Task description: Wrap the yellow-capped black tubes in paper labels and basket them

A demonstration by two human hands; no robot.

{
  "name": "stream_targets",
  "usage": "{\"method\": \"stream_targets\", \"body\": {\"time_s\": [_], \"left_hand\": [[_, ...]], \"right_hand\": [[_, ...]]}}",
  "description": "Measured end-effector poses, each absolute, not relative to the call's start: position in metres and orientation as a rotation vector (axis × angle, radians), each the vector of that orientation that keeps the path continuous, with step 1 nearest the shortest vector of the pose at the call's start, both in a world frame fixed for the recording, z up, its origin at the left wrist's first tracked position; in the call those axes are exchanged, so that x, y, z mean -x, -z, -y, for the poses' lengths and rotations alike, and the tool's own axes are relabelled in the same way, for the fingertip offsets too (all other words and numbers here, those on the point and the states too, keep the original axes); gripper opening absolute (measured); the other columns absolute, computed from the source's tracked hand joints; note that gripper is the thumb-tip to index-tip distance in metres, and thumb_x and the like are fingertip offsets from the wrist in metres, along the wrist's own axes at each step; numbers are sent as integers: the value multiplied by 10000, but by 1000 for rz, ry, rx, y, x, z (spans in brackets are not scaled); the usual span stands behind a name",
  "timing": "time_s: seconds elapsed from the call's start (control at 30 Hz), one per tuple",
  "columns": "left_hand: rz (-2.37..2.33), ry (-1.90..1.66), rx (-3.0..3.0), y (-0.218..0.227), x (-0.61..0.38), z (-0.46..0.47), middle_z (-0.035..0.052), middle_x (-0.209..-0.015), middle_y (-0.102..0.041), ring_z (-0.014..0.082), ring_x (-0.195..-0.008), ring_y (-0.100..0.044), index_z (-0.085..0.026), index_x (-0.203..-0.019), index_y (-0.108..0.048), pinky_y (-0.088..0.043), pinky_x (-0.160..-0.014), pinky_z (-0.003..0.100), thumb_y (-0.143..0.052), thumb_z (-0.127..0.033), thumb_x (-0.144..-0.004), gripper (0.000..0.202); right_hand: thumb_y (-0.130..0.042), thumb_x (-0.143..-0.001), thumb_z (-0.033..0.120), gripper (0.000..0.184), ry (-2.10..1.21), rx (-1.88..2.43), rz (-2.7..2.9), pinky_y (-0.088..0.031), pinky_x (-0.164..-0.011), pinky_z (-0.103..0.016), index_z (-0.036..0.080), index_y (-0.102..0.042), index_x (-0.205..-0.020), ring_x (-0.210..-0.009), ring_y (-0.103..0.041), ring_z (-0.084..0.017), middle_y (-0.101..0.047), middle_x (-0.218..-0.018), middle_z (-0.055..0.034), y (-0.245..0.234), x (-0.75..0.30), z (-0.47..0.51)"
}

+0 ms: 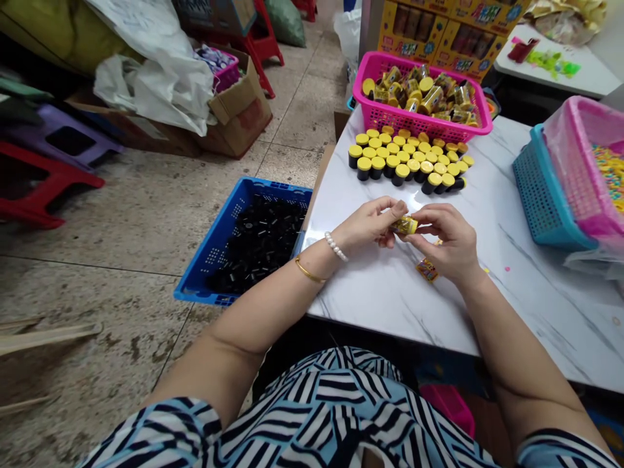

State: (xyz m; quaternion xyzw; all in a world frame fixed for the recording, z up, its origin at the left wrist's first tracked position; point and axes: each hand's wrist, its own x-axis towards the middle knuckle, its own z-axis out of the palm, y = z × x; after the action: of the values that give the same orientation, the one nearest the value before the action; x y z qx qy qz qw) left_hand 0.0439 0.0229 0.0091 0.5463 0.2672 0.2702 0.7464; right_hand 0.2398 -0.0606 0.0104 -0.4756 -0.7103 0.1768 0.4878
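Observation:
Both hands meet over the white marbled table. Between them is a small canister with a yellow end and a printed label. My left hand, wearing a pearl bracelet, is closed around one end of it. My right hand pinches at the yellow end. Beneath my right hand lies a colourful printed label, partly hidden by the fingers. Just beyond the hands, rows of black canisters with yellow lids stand close together, and one at the right front lies on its side.
A pink basket of labelled canisters stands behind the rows. On the right, a pink basket of small coloured pieces sits in a blue basket. A blue crate of black parts is left of the table. Yellow boxes are stacked behind.

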Motion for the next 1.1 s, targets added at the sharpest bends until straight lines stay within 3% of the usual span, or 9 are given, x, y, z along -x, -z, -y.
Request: {"method": "stream_targets", "body": {"time_s": [0.1,0.27,0.37,0.43,0.53,0.67,0.87,1.0,1.1], "left_hand": [[-524,-505,-1176,-12,-43,-22,42,-711,-730,78,-450,-604,-151,-996,-630,-397,-441,188,-607,-721,-940,573],[-528,-489,-1173,-13,-42,-21,14,-604,-682,72,-381,-547,-162,-969,-629,-300,-384,182,-545,-746,-959,590],[-407,-478,-1176,-15,-39,-22,11,-640,-702,76,-415,-564,-169,-1034,-641,-320,-399,185,-704,-719,-872,576],[-363,-471,-1175,-15,-38,-24,11,-635,-695,72,-420,-555,-156,-966,-647,-329,-404,187,-794,-685,-810,570],[-389,-483,-1149,-14,-39,-24,17,-639,-678,61,-470,-577,-132,-848,-647,-387,-454,177,-796,-635,-838,525],[-397,-569,-1108,-13,-42,-23,31,-760,-723,60,-533,-619,-119,-940,-686,-441,-505,183,-819,-543,-860,451],[-598,-564,-1144,-18,-44,-21,-8,-561,-626,42,-375,-506,-131,-729,-615,-291,-382,195,-730,-628,-897,537],[-629,-473,-1105,-19,-45,-20,-25,-501,-586,34,-322,-437,-135,-714,-624,-241,-353,201,-685,-676,-904,576],[-686,-429,-1125,-18,-44,-20,-27,-473,-563,39,-300,-412,-146,-679,-607,-220,-336,207,-679,-706,-892,604]], "right_hand": [[-862,-840,263,491,-735,1088,1637,-695,-827,-345,356,-740,-1307,-962,-736,-172,-670,-1197,-42,-11,-241,60],[-941,-731,253,297,-871,1013,1432,-690,-675,-294,316,-841,-1003,-869,-716,-160,-668,-1030,-25,-9,-234,60],[-955,-705,253,242,-954,960,1334,-690,-560,-295,305,-838,-910,-722,-715,-133,-630,-982,-1,-13,-234,61],[-952,-711,271,212,-1020,947,1311,-694,-524,-309,292,-835,-887,-666,-720,-132,-615,-960,6,-17,-236,63],[-943,-727,286,180,-1041,970,1299,-689,-488,-308,269,-827,-864,-621,-720,-130,-600,-935,10,-18,-239,64],[-913,-774,321,148,-998,982,1216,-631,-413,-250,280,-803,-863,-554,-689,-93,-598,-948,24,-12,-239,62],[-900,-789,297,260,-946,1034,1366,-735,-683,-373,326,-826,-1037,-832,-743,-165,-605,-1070,-9,-7,-239,58],[-914,-761,240,209,-856,996,1400,-724,-650,-364,316,-828,-936,-785,-686,-152,-589,-951,-3,-5,-239,59],[-911,-766,240,242,-964,997,1414,-733,-669,-377,327,-820,-972,-807,-706,-158,-595,-1010,-7,-7,-237,60]]}}
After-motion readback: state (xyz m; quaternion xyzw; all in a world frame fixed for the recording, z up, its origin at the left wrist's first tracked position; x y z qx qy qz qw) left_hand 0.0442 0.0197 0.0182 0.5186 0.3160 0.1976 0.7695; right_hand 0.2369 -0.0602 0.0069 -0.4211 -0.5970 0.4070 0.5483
